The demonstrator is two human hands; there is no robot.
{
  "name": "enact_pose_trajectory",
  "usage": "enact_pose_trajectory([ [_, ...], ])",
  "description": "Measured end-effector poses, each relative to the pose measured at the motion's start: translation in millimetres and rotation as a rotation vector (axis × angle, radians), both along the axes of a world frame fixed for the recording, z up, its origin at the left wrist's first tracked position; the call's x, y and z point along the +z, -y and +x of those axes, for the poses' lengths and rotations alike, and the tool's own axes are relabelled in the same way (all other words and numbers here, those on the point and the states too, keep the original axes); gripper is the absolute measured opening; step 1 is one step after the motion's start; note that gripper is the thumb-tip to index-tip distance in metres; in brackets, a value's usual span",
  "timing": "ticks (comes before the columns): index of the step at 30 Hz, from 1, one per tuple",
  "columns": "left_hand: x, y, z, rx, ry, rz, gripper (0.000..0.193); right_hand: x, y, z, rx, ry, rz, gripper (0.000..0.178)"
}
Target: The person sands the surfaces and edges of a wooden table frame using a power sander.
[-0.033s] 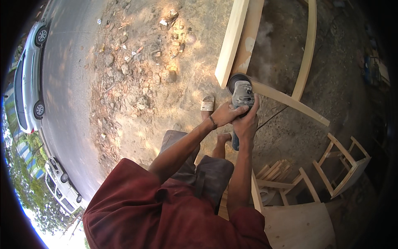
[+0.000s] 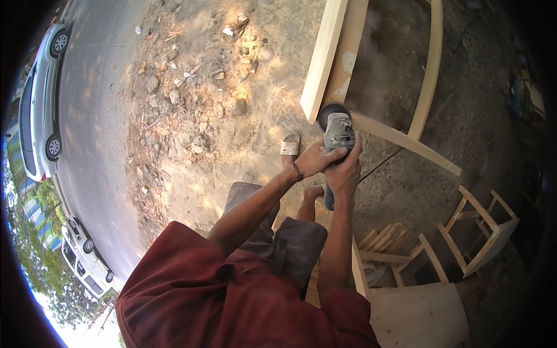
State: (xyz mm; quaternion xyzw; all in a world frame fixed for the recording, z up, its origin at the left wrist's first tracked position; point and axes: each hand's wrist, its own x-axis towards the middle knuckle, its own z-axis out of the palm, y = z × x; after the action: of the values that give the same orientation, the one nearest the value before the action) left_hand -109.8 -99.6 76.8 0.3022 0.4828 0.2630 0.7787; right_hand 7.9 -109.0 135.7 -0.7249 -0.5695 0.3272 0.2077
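An angle grinder [image 2: 339, 132] with a dusty grey head, a bluish handle end and a dark round disc is held in both of my hands. My left hand [image 2: 319, 159] closes on the side of its body, thumb over the top. My right hand [image 2: 344, 171] wraps round the body from the right, closer to me. At the near corner of a pale wooden frame [image 2: 400, 139], the disc meets the end of a wide board [image 2: 342, 75]. Hazy dust hangs inside the frame. The disc's underside is hidden.
A pale beam [image 2: 322, 64] runs along the frame's left side. A dark cord [image 2: 380, 165] trails right of the grinder. Small wooden frames [image 2: 478, 235], stacked sticks [image 2: 386, 238] and a plywood panel [image 2: 418, 316] lie lower right. Rubble [image 2: 174, 95] covers ground left, beside a road with cars [image 2: 43, 110].
The cars on the road at the left have shifted slightly up in the picture. My hands and the grinder stay practically where they were.
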Motion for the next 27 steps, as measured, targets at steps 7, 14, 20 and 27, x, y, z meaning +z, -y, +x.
enact_pose_trajectory([
  [7, 6, -4, 3, -0.063, -0.016, -0.032, 0.060, -8, 5, 6, -0.048, -0.003, 0.025, 0.088],
  [14, 17, -12, 3, -0.116, -0.037, -0.029, 0.059, 1, 1, 5, -0.095, -0.029, -0.006, 0.091],
  [20, 16, -12, -4, -0.068, 0.007, -0.056, 0.059, 0, -4, 2, -0.048, 0.011, -0.091, 0.092],
  [27, 23, -23, -5, -0.089, -0.089, 0.002, 0.064, 7, -16, 0, -0.049, -0.019, -0.042, 0.089],
])
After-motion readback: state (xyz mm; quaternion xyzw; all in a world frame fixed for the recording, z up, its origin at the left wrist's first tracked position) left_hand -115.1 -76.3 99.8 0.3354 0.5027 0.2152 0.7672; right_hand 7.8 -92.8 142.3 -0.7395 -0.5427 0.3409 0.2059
